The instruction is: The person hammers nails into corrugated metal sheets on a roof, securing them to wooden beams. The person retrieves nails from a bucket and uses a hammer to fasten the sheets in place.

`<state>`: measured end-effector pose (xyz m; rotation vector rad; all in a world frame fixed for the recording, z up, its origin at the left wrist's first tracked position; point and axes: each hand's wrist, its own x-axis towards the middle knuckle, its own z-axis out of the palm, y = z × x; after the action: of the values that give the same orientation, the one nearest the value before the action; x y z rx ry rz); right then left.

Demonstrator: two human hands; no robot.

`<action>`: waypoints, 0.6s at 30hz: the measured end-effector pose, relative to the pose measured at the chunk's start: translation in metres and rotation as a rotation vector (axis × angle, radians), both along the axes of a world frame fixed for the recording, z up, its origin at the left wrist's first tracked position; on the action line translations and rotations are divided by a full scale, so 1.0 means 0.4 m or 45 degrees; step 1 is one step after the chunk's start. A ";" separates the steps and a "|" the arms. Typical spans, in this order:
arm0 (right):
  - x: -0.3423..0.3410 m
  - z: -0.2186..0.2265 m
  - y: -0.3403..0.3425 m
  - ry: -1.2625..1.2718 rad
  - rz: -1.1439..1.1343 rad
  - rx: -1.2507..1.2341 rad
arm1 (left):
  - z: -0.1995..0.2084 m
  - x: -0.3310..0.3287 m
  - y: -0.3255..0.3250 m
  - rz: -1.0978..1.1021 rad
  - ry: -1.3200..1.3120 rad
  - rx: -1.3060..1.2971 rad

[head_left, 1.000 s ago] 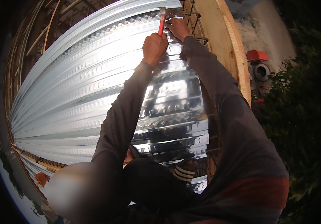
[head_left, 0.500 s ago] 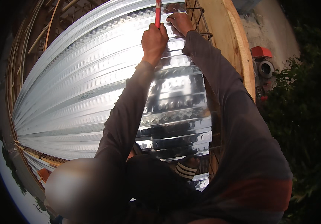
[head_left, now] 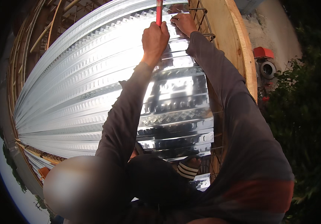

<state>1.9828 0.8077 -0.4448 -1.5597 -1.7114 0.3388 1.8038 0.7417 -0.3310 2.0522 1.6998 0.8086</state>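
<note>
My left hand [head_left: 155, 42] is wrapped round the red handle [head_left: 159, 15] of a tool whose far end lies beyond the top edge of the view. Just right of it, my right hand [head_left: 185, 24] has its thumb and fingers pinched together low over the shiny ribbed metal decking [head_left: 175, 89]. Whatever those fingertips hold, if anything, is too small to tell. The decking's ribs run from left to right under both forearms, and strong glare whitens its middle.
Steel rebar [head_left: 206, 23] and a thick wooden board [head_left: 240, 37] border the decking on the right. A striped sandal [head_left: 187, 170] on a foot is at its near edge. Wooden poles [head_left: 40, 37] stand far left. Beyond the board, lower down, are a red-topped machine [head_left: 264, 52] and foliage [head_left: 298, 108].
The whole view has shifted a little. Both hands keep nearly the same places and grips, the right one slightly farther from the red handle.
</note>
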 end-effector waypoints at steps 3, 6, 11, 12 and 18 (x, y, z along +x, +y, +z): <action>-0.020 0.010 0.005 0.114 0.017 -0.121 | 0.011 0.007 -0.028 0.098 -0.109 0.071; -0.032 -0.006 0.007 -0.085 -0.040 0.012 | -0.070 -0.008 0.025 -0.135 0.284 -0.159; -0.006 -0.011 0.020 -0.002 -0.030 -0.025 | -0.011 0.013 0.015 -0.099 0.077 0.016; -0.019 -0.019 -0.001 -0.049 -0.057 -0.147 | -0.026 0.004 -0.001 -0.061 0.094 -0.061; -0.006 0.019 -0.001 -0.002 -0.040 -0.157 | 0.004 -0.022 0.008 -0.074 0.026 -0.112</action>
<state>1.9804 0.8074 -0.4373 -1.6734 -1.6930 0.4344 1.7951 0.7451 -0.3294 2.0470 1.6478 0.6842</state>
